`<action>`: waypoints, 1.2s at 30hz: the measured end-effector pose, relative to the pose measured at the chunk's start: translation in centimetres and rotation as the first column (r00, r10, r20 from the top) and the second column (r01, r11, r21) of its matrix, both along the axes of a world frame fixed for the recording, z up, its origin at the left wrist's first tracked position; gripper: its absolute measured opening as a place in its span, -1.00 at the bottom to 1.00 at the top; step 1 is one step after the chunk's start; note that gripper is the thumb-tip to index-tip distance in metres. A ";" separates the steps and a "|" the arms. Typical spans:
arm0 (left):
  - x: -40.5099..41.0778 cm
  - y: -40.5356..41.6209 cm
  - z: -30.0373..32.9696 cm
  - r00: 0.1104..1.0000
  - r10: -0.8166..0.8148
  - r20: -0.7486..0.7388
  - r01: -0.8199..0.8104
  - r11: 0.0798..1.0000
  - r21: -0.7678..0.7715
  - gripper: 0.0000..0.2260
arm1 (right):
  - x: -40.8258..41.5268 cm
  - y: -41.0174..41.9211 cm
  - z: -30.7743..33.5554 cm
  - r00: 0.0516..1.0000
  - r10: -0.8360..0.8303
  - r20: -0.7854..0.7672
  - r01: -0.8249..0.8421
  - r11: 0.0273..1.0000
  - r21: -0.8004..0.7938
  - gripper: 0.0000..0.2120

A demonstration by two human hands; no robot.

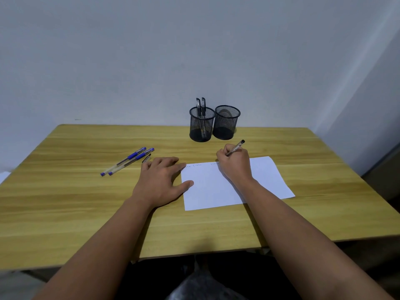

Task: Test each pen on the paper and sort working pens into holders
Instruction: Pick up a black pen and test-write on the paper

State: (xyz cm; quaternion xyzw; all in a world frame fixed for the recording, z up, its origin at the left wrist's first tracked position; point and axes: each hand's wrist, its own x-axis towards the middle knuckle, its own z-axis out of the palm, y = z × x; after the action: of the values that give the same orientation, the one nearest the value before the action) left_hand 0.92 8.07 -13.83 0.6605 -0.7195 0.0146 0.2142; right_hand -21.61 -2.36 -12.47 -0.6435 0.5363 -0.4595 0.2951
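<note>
While right hand grips pen, cap end tilts up-right.

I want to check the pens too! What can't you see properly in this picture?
- Pen tip, head view: hidden behind the right hand, so no telling if it leaves ink.
- Words on the paper: too small and faint to read.
- Small dark thing by the left hand: partly covered by the fingers, maybe a cap.
- Right holder: mesh blurs what is inside.
</note>
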 end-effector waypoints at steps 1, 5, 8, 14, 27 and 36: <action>0.0 0.0 0.0 1.000 0.002 -0.002 -0.002 1.000 0.000 -0.40 | 0.0 0.0 0.0 1.000 -0.004 0.010 0.004 1.000 0.005 -0.63; 0.0 -0.1 0.0 1.000 -0.001 -0.008 0.001 1.000 -0.001 -0.41 | 0.2 0.1 0.0 1.000 0.009 0.022 -0.009 1.000 0.017 -0.63; 0.0 -0.1 0.0 1.000 0.002 0.000 -0.002 1.000 0.004 -0.40 | 0.0 0.2 0.3 0.996 -0.039 0.085 0.035 0.998 0.048 -0.62; -0.1 0.1 0.1 1.000 -0.002 -0.002 0.002 1.000 0.009 -0.40 | -0.6 -0.5 1.1 0.953 -0.125 0.276 0.087 0.986 0.145 -0.67; -0.1 0.3 0.2 0.999 -0.003 0.032 0.002 1.000 0.019 -0.43 | -0.2 -0.7 0.7 0.958 0.006 0.287 -0.066 0.978 0.200 -0.60; 2.6 1.3 1.6 0.985 0.148 -0.091 -0.165 0.963 -0.214 -0.55 | -0.8 0.7 4.2 0.950 -0.002 0.311 -0.029 0.995 0.097 -0.57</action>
State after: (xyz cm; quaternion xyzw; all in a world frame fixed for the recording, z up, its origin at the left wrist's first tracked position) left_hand 3.51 9.34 -12.24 0.6876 -0.6505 0.0867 0.3108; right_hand -22.41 -1.67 -8.22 -0.5510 0.5012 -0.5256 0.4111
